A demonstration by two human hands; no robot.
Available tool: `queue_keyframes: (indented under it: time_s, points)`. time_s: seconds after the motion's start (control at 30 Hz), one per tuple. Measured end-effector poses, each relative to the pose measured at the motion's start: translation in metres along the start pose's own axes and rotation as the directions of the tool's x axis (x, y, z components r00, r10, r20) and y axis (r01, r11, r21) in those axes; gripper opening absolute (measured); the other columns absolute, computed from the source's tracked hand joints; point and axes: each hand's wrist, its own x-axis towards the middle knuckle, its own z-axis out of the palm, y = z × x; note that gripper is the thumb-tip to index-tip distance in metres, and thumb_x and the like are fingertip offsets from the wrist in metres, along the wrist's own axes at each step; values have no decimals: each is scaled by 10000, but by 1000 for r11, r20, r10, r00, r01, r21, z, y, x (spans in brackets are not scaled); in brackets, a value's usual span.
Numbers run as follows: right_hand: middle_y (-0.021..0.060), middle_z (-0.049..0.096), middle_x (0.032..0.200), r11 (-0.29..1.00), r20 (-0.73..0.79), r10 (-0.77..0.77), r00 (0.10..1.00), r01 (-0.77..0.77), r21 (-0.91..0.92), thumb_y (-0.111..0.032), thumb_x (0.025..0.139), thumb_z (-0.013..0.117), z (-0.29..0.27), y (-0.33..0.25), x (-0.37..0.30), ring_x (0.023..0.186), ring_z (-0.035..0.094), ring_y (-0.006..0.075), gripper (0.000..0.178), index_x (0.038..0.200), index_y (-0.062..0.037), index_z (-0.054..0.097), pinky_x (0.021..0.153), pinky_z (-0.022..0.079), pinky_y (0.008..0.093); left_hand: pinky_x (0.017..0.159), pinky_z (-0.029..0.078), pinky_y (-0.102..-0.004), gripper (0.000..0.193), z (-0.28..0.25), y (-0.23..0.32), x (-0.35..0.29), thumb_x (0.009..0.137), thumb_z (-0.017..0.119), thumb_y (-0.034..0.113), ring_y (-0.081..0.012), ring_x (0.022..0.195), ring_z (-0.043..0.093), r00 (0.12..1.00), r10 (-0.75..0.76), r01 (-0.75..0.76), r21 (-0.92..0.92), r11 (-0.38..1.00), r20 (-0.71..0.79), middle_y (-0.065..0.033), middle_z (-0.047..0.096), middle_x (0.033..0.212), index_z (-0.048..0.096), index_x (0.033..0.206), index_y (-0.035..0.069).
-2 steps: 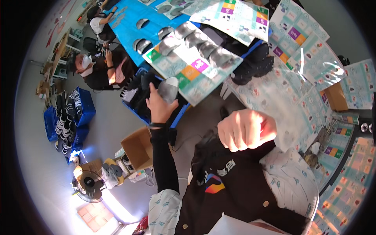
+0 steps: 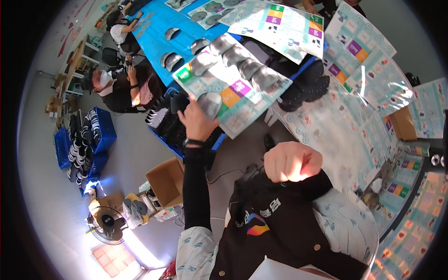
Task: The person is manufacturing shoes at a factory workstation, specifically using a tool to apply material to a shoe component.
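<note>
My left hand (image 2: pixel 198 122) is closed on a smooth grey curved piece (image 2: pixel 210 105), shaped like a shallow half-dome. It holds the piece over the near left edge of a printed sheet (image 2: pixel 246 122). Several similar shiny grey pieces (image 2: pixel 223 44) lie along the sheet's far side. Beside my left hand stands a blue crate (image 2: pixel 175 148) filled with black ribbed pieces (image 2: pixel 175 128). My right hand (image 2: pixel 293 161) makes a fist in front of my chest, in bright light; whatever it may hold is hidden.
A blue-covered table (image 2: pixel 154 35) with more grey pieces stretches away at the far left. A seated person (image 2: pixel 135 88) in a mask is beside it. Printed sheets cover a surface (image 2: pixel 326 126) to my right. An open cardboard box (image 2: pixel 165 182) and a fan (image 2: pixel 107 224) stand lower left.
My left hand has moved a little forward and right, carrying the grey piece over the sheet's edge. My right fist has shifted slightly left. The whole view has tilted a little.
</note>
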Motion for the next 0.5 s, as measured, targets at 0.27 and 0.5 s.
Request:
queue_keyframes:
  time_s: [0.27,0.5]
  points:
    - [-7,309,560,951,-985,154,-73,-260,168,-193,874,546,-73,-69,-257,494,292,114,307,636,-85,384,492,219,289,1173,193,-664,1279,99,52,159,581,900,322,-360,1230,516,987,124,-151,311,938,104,-160,515,1237,167,1598,69]
    - [-27,310,553,964,-853,119,-508,-146,222,-225,919,533,-99,-85,-342,448,284,103,319,644,-128,403,443,220,278,1186,157,-666,1162,139,59,205,610,840,271,-343,1243,504,973,144,-193,290,937,180,-156,512,1266,240,1582,55]
